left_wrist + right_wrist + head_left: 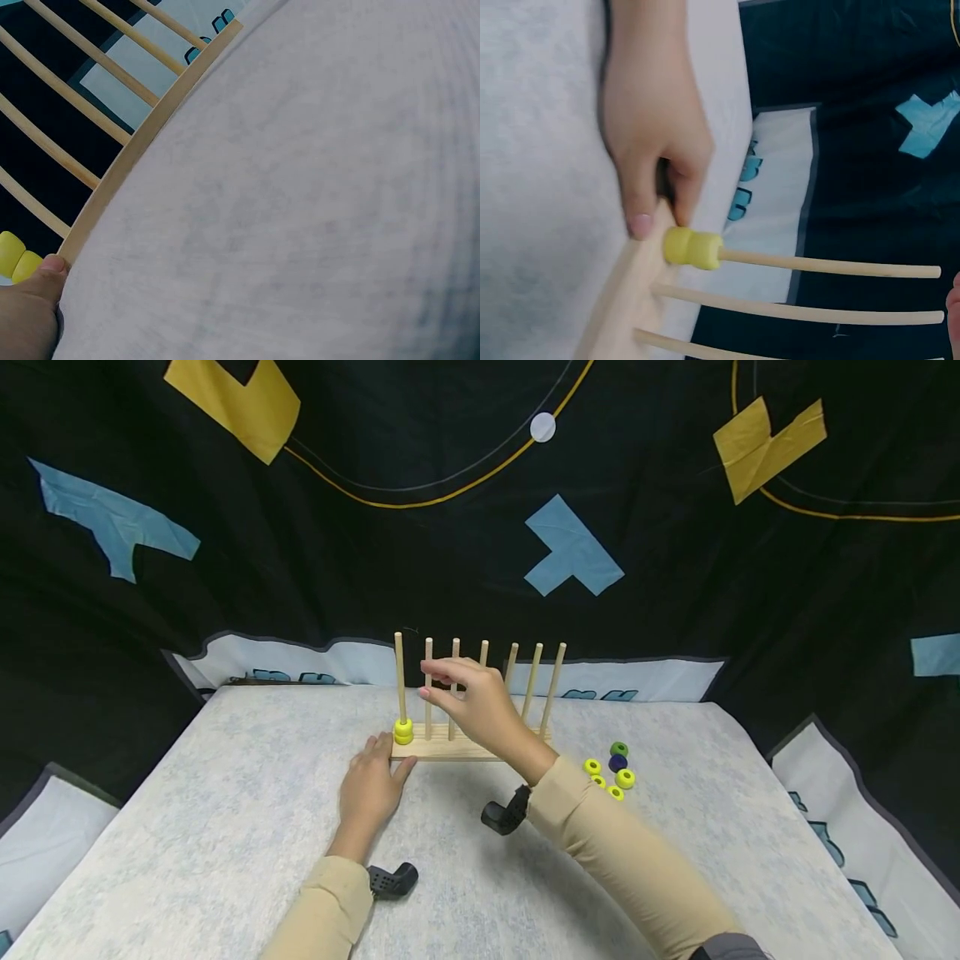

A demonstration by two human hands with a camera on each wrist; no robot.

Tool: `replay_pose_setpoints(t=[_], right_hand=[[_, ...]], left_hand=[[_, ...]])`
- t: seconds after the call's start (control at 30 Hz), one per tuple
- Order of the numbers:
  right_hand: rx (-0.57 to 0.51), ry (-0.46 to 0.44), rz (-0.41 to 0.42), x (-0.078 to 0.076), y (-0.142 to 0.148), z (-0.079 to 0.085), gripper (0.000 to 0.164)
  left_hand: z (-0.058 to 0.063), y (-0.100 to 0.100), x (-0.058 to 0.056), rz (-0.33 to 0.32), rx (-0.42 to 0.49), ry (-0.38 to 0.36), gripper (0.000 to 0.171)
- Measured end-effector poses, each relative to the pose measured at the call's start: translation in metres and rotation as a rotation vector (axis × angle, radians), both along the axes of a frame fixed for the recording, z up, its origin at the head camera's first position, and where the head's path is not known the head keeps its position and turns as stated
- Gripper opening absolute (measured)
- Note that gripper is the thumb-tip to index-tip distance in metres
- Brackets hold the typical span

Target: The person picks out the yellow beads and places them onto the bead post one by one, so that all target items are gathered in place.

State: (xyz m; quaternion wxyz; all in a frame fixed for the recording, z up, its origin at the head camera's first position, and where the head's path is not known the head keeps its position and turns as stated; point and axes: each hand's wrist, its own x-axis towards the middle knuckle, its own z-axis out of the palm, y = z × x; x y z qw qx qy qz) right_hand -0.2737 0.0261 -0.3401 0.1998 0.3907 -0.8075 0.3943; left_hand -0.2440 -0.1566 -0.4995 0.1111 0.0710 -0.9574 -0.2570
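Observation:
A wooden peg rack (442,750) with several upright pegs stands on the table. Two yellow beads (403,732) are stacked at the bottom of its leftmost peg, also visible as yellow beads (693,248) in the right wrist view. My left hand (371,785) grips the left end of the base, thumb on the front edge and fingers behind. Over the rack, my right hand (476,703) is raised by the upper part of the second peg, thumb and fingers apart. No bead shows between them. Only fingertips (954,307) of it appear in the right wrist view.
Right of the rack lie several loose yellow beads (625,778), a green bead (618,749) and a dark blue bead (617,763). A black cloth with taped shapes hangs behind the pale table (187,827). Each wrist wears a black camera mount (394,882).

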Motion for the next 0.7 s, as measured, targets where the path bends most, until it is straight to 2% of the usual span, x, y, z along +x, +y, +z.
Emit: replay_pose_setpoints(t=[0.33, 0.57, 0.7], right_hand=[[0.099, -0.044, 0.073, 0.029, 0.020, -0.031, 0.036], [0.121, -0.091, 0.079, 0.039, 0.039, -0.049, 0.035], [0.140, -0.126, 0.046, 0.042, 0.051, -0.059, 0.035]], left_hand=[[-0.001, -0.002, 0.000, -0.023, 0.002, -0.002, 0.071], [0.000, -0.002, 0.001, -0.020, -0.007, -0.011, 0.072], [0.001, -0.001, 0.001, -0.023, -0.009, -0.002, 0.072]])
